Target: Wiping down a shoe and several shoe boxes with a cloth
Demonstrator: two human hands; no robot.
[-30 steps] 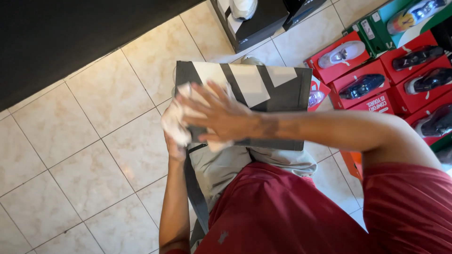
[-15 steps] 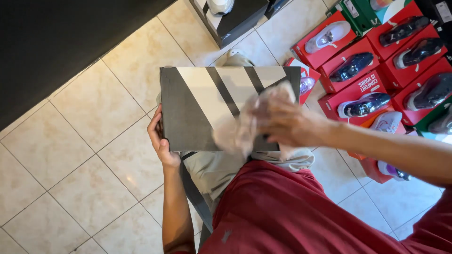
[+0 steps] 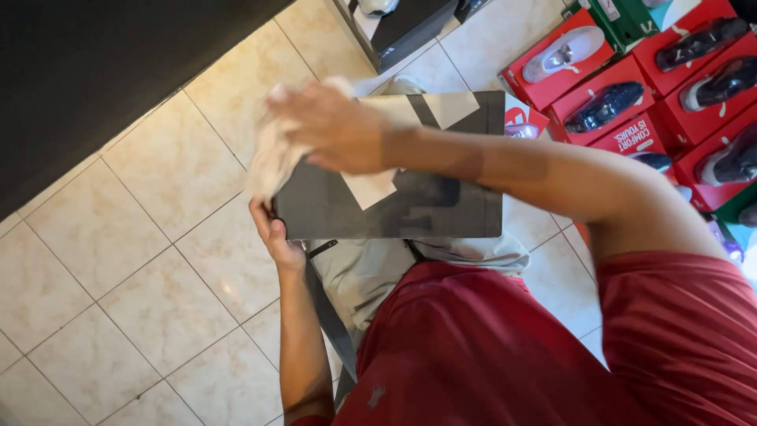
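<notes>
A dark grey shoebox (image 3: 410, 193) with pale diagonal stripes sits in the middle of the frame, held flat above the person's lap with its lid up. A crumpled pale cloth (image 3: 272, 154) lies against the box's upper left corner and hangs over its left edge. The right hand (image 3: 335, 126) is closed on this cloth, fingers bunched round it, and presses it on the lid; the forearm crosses the box from the right of the frame. The left hand (image 3: 272, 237) grips the box at its lower left corner from beneath, with the thumb just at the edge and the fingers hidden under the box, so the two hands are apart, one above and one below that side of the box.

Below the box show light grey trousers (image 3: 371, 272) and a red shirt (image 3: 505, 347), which fills the lower right of the frame. A dark strap (image 3: 327, 312) runs down beside the left forearm. The floor (image 3: 142, 260) is of beige tiles and takes up the left and lower left. At the upper right, red shoeboxes (image 3: 623, 91) lie open on the floor with dark and white shoes in them, and a green box (image 3: 623, 20) stands at the top edge. A black box (image 3: 410, 28) sits at the top centre, and a dark surface (image 3: 95, 71) fills the upper left.
</notes>
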